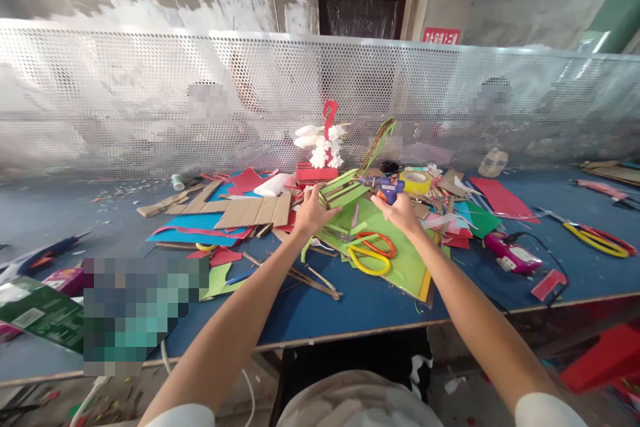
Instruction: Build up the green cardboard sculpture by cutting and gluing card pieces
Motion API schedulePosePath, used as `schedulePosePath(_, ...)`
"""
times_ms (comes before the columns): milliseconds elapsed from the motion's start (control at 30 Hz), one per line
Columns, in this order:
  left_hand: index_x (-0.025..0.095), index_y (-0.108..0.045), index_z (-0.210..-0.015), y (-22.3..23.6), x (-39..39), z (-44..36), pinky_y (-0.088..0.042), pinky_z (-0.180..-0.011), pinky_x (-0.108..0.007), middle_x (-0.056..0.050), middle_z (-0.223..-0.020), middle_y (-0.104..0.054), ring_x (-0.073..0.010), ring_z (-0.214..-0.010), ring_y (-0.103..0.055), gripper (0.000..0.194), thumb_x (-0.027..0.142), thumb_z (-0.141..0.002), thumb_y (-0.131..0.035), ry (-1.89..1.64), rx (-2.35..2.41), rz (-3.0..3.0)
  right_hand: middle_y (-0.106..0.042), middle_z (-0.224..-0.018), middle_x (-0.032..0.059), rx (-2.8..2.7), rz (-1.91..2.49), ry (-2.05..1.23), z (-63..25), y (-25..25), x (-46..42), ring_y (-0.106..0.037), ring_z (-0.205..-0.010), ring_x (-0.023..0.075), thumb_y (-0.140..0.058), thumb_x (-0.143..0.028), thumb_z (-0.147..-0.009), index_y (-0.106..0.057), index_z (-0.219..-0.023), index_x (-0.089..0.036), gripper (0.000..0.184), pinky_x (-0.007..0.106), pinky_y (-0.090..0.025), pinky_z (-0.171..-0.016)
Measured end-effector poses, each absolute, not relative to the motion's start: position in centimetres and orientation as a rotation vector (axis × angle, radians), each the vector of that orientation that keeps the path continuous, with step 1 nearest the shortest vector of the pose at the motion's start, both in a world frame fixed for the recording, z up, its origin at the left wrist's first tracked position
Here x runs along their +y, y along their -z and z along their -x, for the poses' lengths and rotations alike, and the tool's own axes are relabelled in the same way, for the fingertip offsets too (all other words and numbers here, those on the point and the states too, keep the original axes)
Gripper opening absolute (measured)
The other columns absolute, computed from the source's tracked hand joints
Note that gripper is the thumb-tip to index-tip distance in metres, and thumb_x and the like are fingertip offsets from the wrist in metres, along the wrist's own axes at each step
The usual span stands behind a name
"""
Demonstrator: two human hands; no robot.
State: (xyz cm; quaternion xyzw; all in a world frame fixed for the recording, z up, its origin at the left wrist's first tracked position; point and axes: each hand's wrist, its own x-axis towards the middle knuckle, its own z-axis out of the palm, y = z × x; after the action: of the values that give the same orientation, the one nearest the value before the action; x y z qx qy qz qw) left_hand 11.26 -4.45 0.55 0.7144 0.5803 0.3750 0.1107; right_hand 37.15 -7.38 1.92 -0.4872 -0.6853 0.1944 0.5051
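Note:
My left hand [313, 213] is closed on the near left side of a green paper-and-cardboard model [346, 191], which has dark stripes and a curved neck-like piece rising to the right. In my right hand [401, 213] is a blue glue gun [389, 187], its nozzle pointing left at the model, close to the base of the curved piece. Whether the nozzle touches it I cannot tell. Below the hands, scissors [371, 265] with yellow and orange handles lie on a green sheet [400, 275]. Behind the model stands a red-and-white figure [327, 140] on a red box-like base [317, 172].
Cardboard pieces [255, 211] and blue paper [193, 229] lie left on the blue table [285, 320]. To the right are yellow tape [415, 180], red paper [503, 197], a magenta device [513, 255] and yellow-and-red-handled pliers [595, 237]. A perforated metal panel [425, 100] borders the back.

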Motion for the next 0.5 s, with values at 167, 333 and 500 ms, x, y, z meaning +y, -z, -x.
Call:
schedulePosePath(167, 0.031, -0.049, -0.147, -0.3, -3.8, -11.0, -0.057, -0.100, -0.047, -0.013, -0.146, -0.058, -0.0340, -0.124, -0.067, 0.081, 0.050, -0.078, -0.086, -1.176, 1.657, -2.056, -0.050, -0.058, -0.0062, -1.609, 1.086, -0.748, -38.1, -2.4, -7.3, -0.047, -0.045, 0.0116, -0.073, -0.045, -0.079, -0.050, -0.078, -0.024, 0.031, 0.027, -0.041, -0.048)
schedulePosePath(333, 0.025, -0.049, -0.146, 0.2, -2.9, -10.4, -0.053, -0.107, -0.047, -0.013, -0.138, -0.064, -0.0319, -0.130, -0.063, 0.080, 0.045, -0.078, -0.086, -1.308, 1.557, -1.971, -0.054, -0.059, -0.0040, -1.654, 1.176, -0.809, -39.2, -2.2, -6.6, -0.053, -0.048, 0.0129, -0.079, -0.051, -0.078, -0.050, -0.074, -0.024, 0.040, 0.027, -0.045, -0.050)
schedulePosePath(500, 0.022, -0.050, -0.143, 0.6, -2.0, -10.0, -0.056, -0.104, -0.046, -0.011, -0.132, -0.069, -0.0288, -0.122, -0.068, 0.080, 0.042, -0.075, -0.086, -1.388, 1.443, -1.859, -0.069, -0.075, 0.0021, -1.756, 1.442, -0.518, -41.2, -2.0, -5.6, -0.066, -0.060, 0.0178, -0.078, -0.051, -0.086, -0.061, -0.086, -0.021, 0.035, 0.029, -0.053, -0.061)
